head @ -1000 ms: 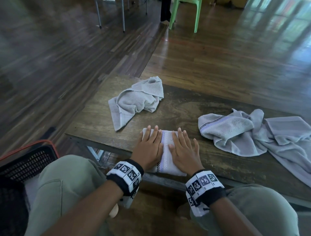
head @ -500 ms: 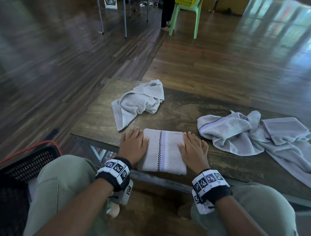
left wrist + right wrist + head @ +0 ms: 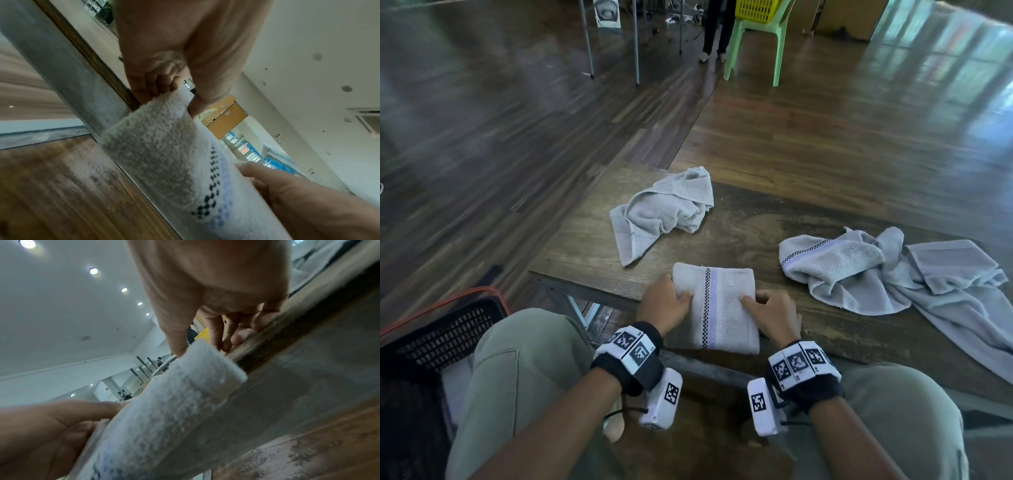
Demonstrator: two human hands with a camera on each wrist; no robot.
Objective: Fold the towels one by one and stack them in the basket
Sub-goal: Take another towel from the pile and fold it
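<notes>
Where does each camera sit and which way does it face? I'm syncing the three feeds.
Head: looks forward and down at the table; both hands, wrists and knees show.
Left wrist: below the table edge, looking up along the left hand gripping the folded towel.
Right wrist: same, along the right hand.
All three share the folded towel and both hands.

Both hands (image 3: pixel 666 303) went from pressing to pinching the folded towel's (image 3: pixel 717 310) sides
</notes>
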